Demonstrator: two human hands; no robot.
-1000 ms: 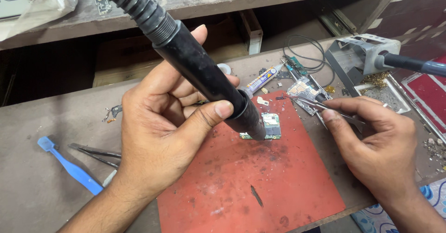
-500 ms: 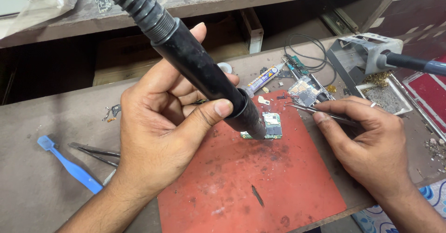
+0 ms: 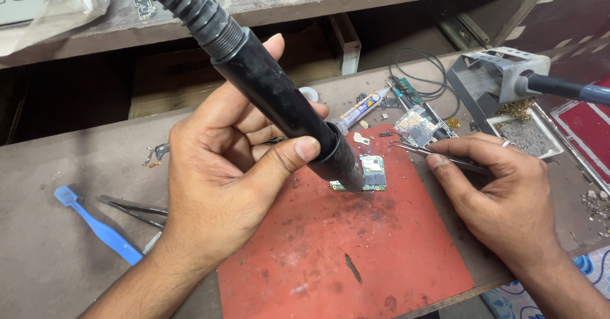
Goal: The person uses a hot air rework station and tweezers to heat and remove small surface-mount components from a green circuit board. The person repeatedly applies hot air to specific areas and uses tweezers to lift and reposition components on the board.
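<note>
Circuit board (image 3: 372,173) lying mid-frame on red mat (image 3: 356,262) | left hand (image 3: 222,179) gripping hot-air nozzle (image 3: 286,109), tip hovering just above board, best kept steady | right hand (image 3: 502,198) pinching tweezers (image 3: 432,156), tips waiting beside board.

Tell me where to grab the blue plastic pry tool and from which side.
Grip the blue pry tool along its long flat handle, coming from above. It lies flat on the workbench, its forked head up-left, with metal tweezers just to its right.
</note>
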